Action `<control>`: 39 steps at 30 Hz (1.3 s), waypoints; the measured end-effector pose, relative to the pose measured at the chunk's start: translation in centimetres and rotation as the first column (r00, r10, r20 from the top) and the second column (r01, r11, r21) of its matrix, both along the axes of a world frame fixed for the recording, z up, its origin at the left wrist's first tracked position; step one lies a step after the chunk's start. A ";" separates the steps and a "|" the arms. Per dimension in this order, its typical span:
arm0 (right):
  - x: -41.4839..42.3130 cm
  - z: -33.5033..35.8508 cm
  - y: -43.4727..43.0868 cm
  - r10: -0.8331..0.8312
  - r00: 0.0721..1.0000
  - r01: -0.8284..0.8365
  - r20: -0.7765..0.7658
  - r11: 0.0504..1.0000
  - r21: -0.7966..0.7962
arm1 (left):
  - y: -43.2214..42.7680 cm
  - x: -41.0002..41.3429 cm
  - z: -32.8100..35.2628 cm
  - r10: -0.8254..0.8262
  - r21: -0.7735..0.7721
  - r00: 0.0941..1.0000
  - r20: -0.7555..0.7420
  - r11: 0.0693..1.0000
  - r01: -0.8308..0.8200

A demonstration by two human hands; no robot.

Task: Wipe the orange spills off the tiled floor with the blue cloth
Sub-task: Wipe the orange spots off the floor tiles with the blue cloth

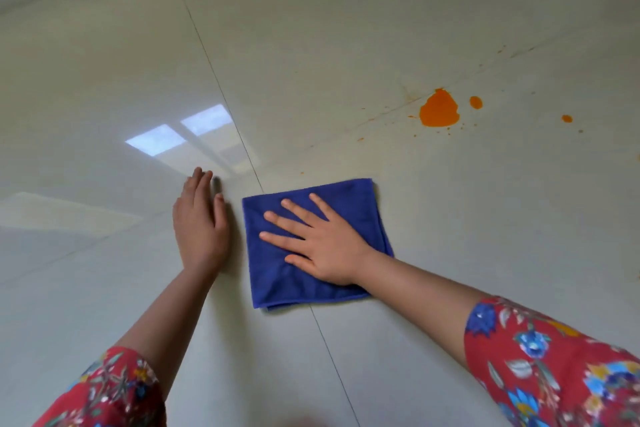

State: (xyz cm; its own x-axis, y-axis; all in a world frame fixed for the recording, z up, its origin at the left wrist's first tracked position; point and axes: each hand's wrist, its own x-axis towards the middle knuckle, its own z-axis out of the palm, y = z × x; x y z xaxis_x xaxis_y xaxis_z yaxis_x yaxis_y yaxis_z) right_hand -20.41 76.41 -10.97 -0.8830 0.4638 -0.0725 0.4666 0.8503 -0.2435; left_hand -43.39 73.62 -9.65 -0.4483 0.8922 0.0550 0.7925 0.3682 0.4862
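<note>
Tiled floor [467,253], pale and glossy, seen from above. A dark grout line [221,87] runs from the far edge down toward the viewer and passes under the cloth.

Blue cloth [349,196]: folded to a rough square, lying flat on the floor at centre, straddling the grout line. Layered edges show at its near corner.

Right hand [325,246]: palm down on the cloth, fingers straight and spread apart, pointing left and away. Grip not closed; the hand presses the cloth, nothing curled round it. The wrist crosses the cloth's right edge.

Left hand [201,229]: flat on bare tile just beside the cloth's left edge, not touching it. Fingers straight and held together, pointing away. Grip apart from anything, holding nothing.

Orange spills: the largest orange puddle [439,109] sits well beyond the cloth, up and to the right, on or next to a cross joint between tiles. A small round drop [476,102] lies just right of it and another drop [566,118] further right. Fine orange specks trail along the joint toward the cloth; the nearest speck [302,173] is just past its far edge. The cloth touches none of the larger spots.

A bright window reflection [180,135] lies on the tile beyond the left hand.

Both forearms are bare, with a red floral right sleeve [554,364] and left sleeve [104,388] at the bottom corners.
</note>
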 end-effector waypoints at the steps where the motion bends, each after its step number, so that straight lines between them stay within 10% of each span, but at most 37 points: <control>1: -1.3 -0.1 1.5 0.022 1.000 -0.022 0.004 1.000 0.012 | 0.7 0.0 0.0 -0.017 0.010 1.000 -0.002 1.000 0.017; 9: -1.4 0.1 7.6 -0.605 0.795 0.594 0.048 0.792 0.143 | 5.3 -0.2 -0.6 0.075 -0.043 0.997 -0.007 0.996 -0.076; 16: -10.1 0.3 12.9 -0.301 0.953 0.300 0.012 0.952 0.069 | 5.7 -0.1 -1.0 0.116 -0.114 0.992 -0.056 0.986 -0.122; 24: -6.9 -0.4 19.2 -0.759 0.652 0.750 0.002 0.645 0.144 | 6.0 0.0 -0.7 0.151 -0.163 0.987 -0.050 0.974 -0.157; 31: -19.3 0.5 17.0 -0.183 0.983 0.181 0.032 0.982 0.062 | 6.2 -0.1 -1.2 0.198 -0.248 0.975 -0.105 0.944 -0.219; 39: -27.2 0.9 28.5 -0.409 0.909 0.407 0.084 0.913 0.037 | 6.2 -0.2 -1.1 0.170 -0.269 0.977 -0.125 0.942 -0.199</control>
